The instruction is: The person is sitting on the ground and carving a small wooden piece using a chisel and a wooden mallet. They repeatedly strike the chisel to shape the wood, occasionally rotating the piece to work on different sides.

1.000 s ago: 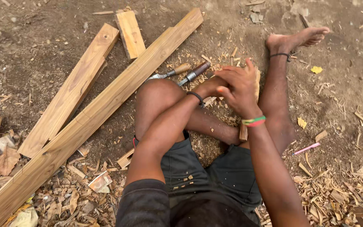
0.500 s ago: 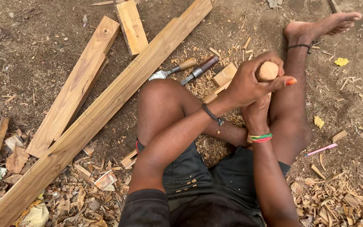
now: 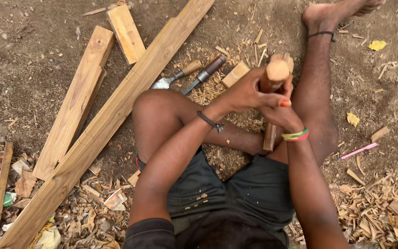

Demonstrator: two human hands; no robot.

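Head view: the left hand (image 3: 247,94) has its fingers (image 3: 279,99) wrapped tight round a thick wooden mallet (image 3: 275,74), whose round pale end faces up toward the camera. Just under the mallet, the right hand (image 3: 282,117) is closed too, its fingers gripping what looks like the top of a narrow upright stick (image 3: 269,136); the stick's lower part shows below that hand, standing between the two bare legs. Whether the mallet touches the stick's top I cannot tell, since the hands hide the joint.

By my reading, the step in hand is striking: the mallet is poised above the held stick, and the next move would call for a straight blow down onto its top, with the right hand keeping the stick plumb and its fingers out from under the mallet's face.

Beyond the mallet, on the ground toward the left knee, lie two chisels (image 3: 206,74), one with a pale handle, one dark, and a small wood block (image 3: 235,74) just beside them. Farther from the mallet on that side runs a long plank (image 3: 116,120), with shorter boards (image 3: 77,99) past it. Shavings (image 3: 378,212) litter the dirt on the mallet's other side, near a pink pencil (image 3: 358,151).
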